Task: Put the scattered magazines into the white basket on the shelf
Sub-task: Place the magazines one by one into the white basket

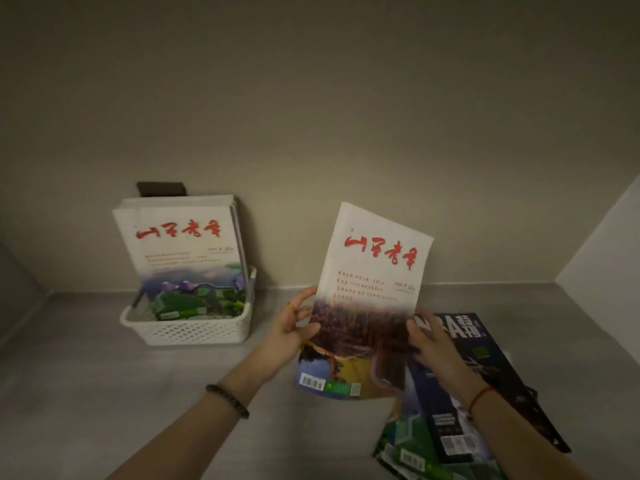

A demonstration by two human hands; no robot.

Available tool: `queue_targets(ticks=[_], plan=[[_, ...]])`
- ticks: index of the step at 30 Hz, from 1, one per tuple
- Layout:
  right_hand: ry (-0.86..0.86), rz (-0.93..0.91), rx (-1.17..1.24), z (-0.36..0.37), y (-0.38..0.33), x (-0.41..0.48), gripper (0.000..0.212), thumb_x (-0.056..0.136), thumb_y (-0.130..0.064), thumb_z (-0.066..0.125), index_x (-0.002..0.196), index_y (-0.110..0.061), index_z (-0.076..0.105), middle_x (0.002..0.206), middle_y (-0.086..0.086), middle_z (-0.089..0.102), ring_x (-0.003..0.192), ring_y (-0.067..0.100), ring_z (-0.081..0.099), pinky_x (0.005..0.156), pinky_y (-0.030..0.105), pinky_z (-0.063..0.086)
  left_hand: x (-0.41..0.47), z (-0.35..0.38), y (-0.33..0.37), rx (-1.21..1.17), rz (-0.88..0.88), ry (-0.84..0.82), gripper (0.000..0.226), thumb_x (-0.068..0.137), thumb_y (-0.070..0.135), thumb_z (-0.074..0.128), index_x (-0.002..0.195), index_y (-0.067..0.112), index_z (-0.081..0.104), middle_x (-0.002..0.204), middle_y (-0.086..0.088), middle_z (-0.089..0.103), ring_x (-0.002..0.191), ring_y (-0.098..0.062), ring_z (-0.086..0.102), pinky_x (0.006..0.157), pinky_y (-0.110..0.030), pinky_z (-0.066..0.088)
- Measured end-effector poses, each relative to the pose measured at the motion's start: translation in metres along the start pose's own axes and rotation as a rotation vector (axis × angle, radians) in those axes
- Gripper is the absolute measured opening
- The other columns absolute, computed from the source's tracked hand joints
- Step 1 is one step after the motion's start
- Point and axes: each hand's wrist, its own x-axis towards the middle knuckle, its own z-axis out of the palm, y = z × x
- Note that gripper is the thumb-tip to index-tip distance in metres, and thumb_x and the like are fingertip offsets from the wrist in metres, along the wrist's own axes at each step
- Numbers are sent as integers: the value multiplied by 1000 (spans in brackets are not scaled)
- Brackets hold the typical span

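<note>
Magazines [446,414] not yet sorted lie overlapped at the near right of the shelf [104,358], a dark-covered one on top of a green one. Just beyond them, a white-topped magazine [372,271] is held upright and tilted, clear of the shelf, gripped at its lower edges by the left hand [294,327] and the right hand [429,337], probably so it can be slid in on end. At the far left, against the wall, the white basket [188,329] is set, with magazines stood upright inside.
</note>
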Motion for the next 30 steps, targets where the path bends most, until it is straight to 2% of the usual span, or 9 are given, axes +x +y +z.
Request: queue_targets(ticks=[6,10,14,17,22,24,26,28,30], plan=[[-34,-77,-148,98,-52,19,26,87,-2,53,113,-2,56,111,19,62,99,31,60,83,42,52,-26,-117,36,-2,96,174,46,85,-14,44,124,11,41,107,-9,59,105,-24,55,82,-27,54],[3,-230,-216,174,-84,36,20,83,1,58,103,3,60,84,10,61,74,23,60,53,17,52,-26,-190,54,27,181,369,36,85,-13,46,114,8,45,107,-14,59,107,-28,52,92,-43,48],[93,-337,-197,245,-109,54,11,81,2,58,92,1,63,81,11,61,83,34,62,78,47,54,-10,-250,62,76,199,578,24,87,-3,50,110,2,52,100,-15,59,101,-28,56,73,-29,54],[136,-376,-192,285,-116,64,8,81,1,58,85,-4,63,74,6,60,80,30,61,78,51,54,4,-286,59,83,171,674,20,88,4,52,107,0,54,105,-17,59,99,-26,57,65,-20,55],[213,-351,-277,325,-105,79,11,82,1,57,87,2,67,80,9,64,77,29,63,74,43,56,23,-318,34,58,77,754,8,86,4,55,92,5,59,110,-23,63,104,-35,60,87,-43,51],[229,-325,-284,333,-94,86,12,83,3,55,85,1,68,78,5,63,68,21,62,63,19,53,31,-326,23,35,39,780,10,84,1,57,93,2,60,109,-23,63,102,-38,60,89,-44,50],[246,-299,-278,339,-83,91,16,83,5,54,82,0,69,76,0,62,60,2,54,47,-2,38,38,-332,11,22,6,793,16,82,0,59,98,-3,63,104,-21,65,96,-35,62,85,-38,50],[265,-248,-254,343,-72,95,17,83,6,54,83,-1,70,77,-1,62,60,-1,52,43,-3,36,44,-336,-2,30,-28,798,19,81,-1,60,99,-6,63,104,-25,65,94,-36,62,83,-39,51],[294,-205,-260,345,-63,99,17,82,4,55,87,-2,71,81,2,66,65,10,56,56,9,43,48,-339,-13,12,-46,811,19,79,-4,61,97,-9,63,104,-31,64,94,-41,62,86,-45,50]])
